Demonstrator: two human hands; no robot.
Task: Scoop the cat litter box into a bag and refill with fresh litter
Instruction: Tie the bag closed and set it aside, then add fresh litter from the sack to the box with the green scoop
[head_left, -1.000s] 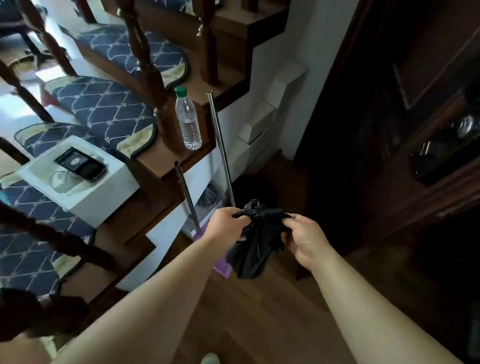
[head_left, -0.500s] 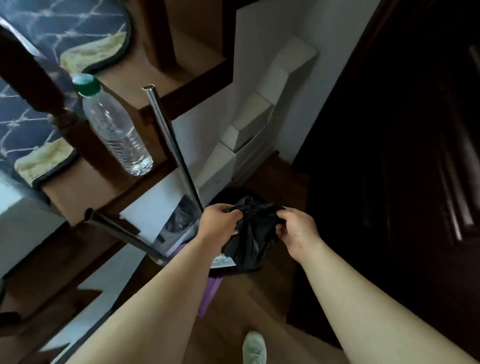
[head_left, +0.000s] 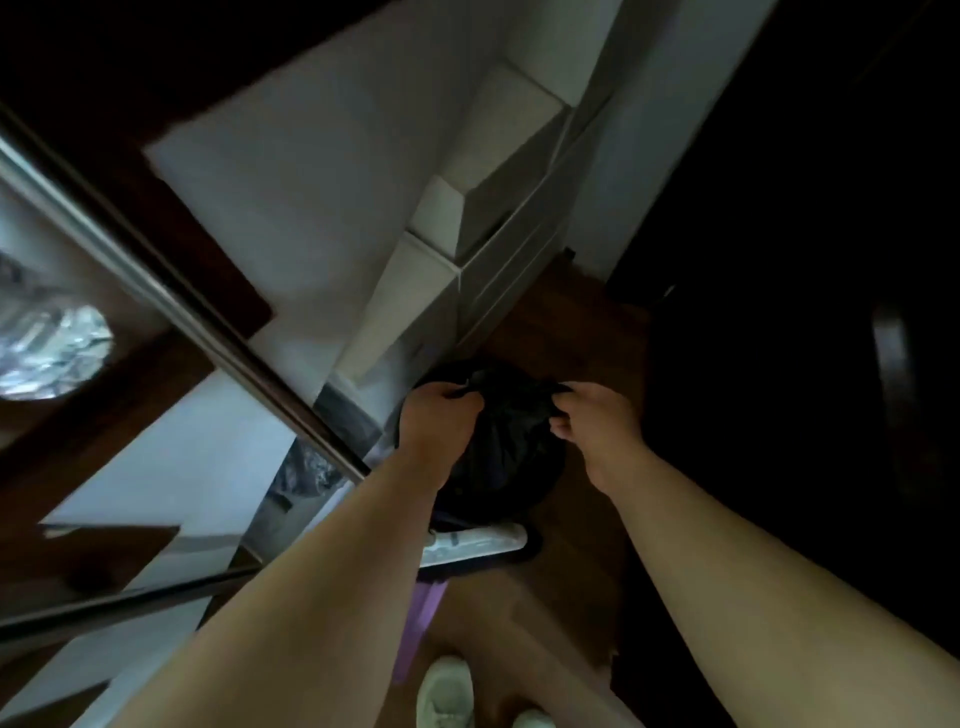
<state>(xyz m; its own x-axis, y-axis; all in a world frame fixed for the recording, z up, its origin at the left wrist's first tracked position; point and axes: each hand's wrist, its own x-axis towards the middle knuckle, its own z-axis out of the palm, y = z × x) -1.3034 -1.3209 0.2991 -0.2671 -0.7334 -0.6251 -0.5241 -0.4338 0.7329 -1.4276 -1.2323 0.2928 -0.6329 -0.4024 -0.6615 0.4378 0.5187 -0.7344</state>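
A crumpled black plastic bag (head_left: 506, 436) hangs between my two hands, low over the wooden floor. My left hand (head_left: 439, 415) grips its top edge on the left side. My right hand (head_left: 597, 421) pinches the opposite edge, and the two hands hold the bag's mouth apart. Beneath the bag lies a dark round shape, too dim to identify. No litter box or scoop is in view.
Two metal poles (head_left: 171, 291) lean against the wooden staircase on the left. White stepped boxes (head_left: 441, 249) stand against the wall ahead. A white flat object (head_left: 475, 543) and a purple object (head_left: 423, 618) lie on the floor. My shoes (head_left: 447, 691) show at the bottom. Dark furniture fills the right.
My head has dipped further down and closer to the floor. Both hands have lowered the bag and pulled its top edges wider apart.
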